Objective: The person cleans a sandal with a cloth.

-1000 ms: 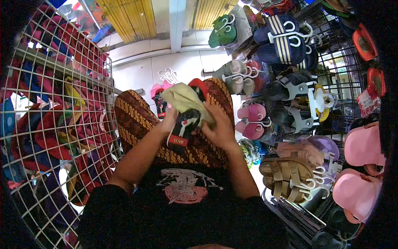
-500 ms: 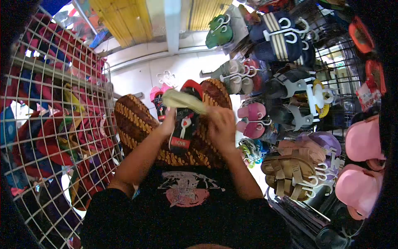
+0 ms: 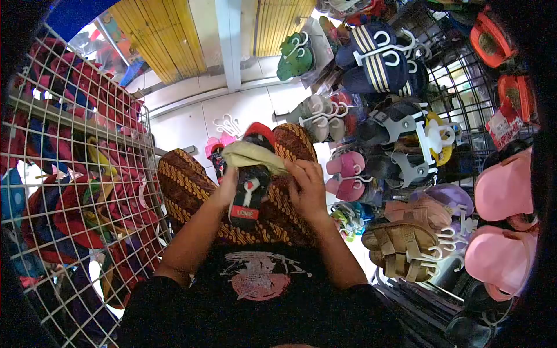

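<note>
Over my lap, my left hand is closed along the left side of a black sandal that bears a white figure with a red heart and a red "LOVE" label. A pale yellow cloth drapes across the sandal's far part, hiding some of it. The cloth's right end is pinched in the fingers of my right hand. Just beyond the cloth a red part shows. My legs are in brown patterned trousers on both sides of the sandal.
A wire grid with colourful footwear behind it rises on the left. Pink sandals on a white hanger lie on the tiled floor ahead. To the right hang many pairs, among them navy striped slides, brown sandals and pink clogs.
The cloth has come down from above the sandal and now lies across it. The sandal is tilted differently and shows more of its length. My view has shifted slightly.
</note>
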`<state>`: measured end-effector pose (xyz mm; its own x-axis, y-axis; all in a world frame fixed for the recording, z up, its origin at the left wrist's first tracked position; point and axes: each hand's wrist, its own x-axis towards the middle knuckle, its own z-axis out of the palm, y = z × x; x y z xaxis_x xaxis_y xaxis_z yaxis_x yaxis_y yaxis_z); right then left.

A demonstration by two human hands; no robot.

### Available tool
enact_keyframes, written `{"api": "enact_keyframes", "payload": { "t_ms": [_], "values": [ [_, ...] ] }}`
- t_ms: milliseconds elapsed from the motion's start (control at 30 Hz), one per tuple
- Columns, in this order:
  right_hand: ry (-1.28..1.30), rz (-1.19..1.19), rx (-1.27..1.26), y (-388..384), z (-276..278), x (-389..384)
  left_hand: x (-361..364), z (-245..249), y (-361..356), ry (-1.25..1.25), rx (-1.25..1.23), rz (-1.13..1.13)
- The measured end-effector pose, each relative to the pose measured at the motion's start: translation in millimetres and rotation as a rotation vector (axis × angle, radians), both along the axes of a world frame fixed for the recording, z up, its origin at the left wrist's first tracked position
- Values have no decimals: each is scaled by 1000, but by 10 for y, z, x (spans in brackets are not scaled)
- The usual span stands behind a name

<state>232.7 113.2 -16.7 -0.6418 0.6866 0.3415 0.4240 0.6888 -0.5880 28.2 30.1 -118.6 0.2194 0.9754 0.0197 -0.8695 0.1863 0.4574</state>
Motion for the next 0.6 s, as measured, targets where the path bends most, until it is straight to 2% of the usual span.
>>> {"api": "enact_keyframes", "payload": {
  "t_ms": [33,100,133,167,200,267,300,367,433,533,600],
  "values": [
    [-2,-14,11,40,-66,40,-87,21,4,-214,164,-100],
    [26,-25,-1,-32,-80,92,-20,-283,-82,-39,-64,-21],
    [65,-14,-6,-52,-14,52,75,-473,-120,223,-181,66],
    [102,-3,-17,-91,69,35,143,-553,-166,452,-140,109],
    [137,88,-44,-62,195,84,168,-573,-175,714,3,156],
    [295,59,-58,-20,291,254,157,-493,-215,960,179,216],
    [375,43,-69,-3,314,327,180,-51,-201,811,-6,177],
    [362,-273,-22,-8,340,459,224,841,-167,455,-389,189],
    [391,-389,-254,44,451,482,88,771,-172,174,-100,20],
    [353,-302,-417,26,655,389,108,818,-195,41,105,-8],
    [273,-225,-430,12,742,314,251,789,-245,261,-145,169]
  ]
}}
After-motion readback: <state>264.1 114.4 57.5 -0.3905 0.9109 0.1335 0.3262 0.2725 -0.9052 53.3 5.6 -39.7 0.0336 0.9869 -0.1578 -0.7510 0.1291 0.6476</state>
